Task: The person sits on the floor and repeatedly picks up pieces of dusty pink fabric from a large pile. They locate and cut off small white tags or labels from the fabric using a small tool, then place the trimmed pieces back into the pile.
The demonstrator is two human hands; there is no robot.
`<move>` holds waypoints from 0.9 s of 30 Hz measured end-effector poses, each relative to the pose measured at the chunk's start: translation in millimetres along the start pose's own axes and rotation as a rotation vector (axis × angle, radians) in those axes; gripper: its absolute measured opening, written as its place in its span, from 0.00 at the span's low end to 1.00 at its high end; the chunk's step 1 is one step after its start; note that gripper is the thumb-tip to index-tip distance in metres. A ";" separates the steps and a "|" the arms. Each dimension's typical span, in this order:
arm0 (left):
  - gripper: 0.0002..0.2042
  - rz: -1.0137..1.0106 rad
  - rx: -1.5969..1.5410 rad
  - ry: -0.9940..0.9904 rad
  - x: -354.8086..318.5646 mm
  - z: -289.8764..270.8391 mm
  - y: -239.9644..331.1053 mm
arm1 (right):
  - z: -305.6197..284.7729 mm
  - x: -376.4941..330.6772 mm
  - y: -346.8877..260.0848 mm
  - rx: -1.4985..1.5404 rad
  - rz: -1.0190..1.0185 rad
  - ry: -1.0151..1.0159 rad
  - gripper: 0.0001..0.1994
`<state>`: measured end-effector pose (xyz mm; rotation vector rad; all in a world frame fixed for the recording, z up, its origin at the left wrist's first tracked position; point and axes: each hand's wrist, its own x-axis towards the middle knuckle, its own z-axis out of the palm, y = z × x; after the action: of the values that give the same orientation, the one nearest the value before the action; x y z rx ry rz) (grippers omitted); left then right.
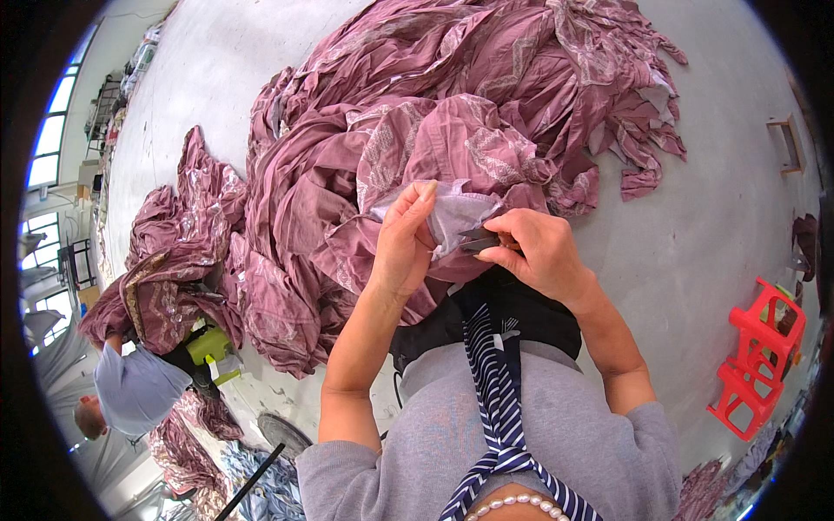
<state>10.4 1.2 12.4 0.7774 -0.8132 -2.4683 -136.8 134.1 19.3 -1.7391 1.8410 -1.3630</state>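
Observation:
A big heap of dusty-pink patterned fabric [321, 191] spreads before me, its near part drawn up to my waist. My left hand [407, 239] is closed, pinching the fabric at a pale lilac underside [460, 214] that is turned up. Close to its right, my right hand [540, 256] is closed round small dark thread snips [475, 240]. Their blades point left, at the edge of the pale piece. Whether they touch the cloth I cannot tell.
At the left, another person [139, 391] handles more pink fabric beside a lime-green stool [210, 346]. Red plastic stools [754, 369] stand at the right. Blue-grey cloth [261, 478] lies at the lower left, and a small wooden frame [789, 146] is at the far right.

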 end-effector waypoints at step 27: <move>0.05 0.031 -0.005 -0.011 -1.1 1.7 2.4 | -11.9 -3.2 12.9 -0.033 -0.014 0.011 0.16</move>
<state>10.7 0.7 15.4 0.7441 -0.8167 -2.4487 -152.9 140.1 14.5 -1.7670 1.8713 -1.3575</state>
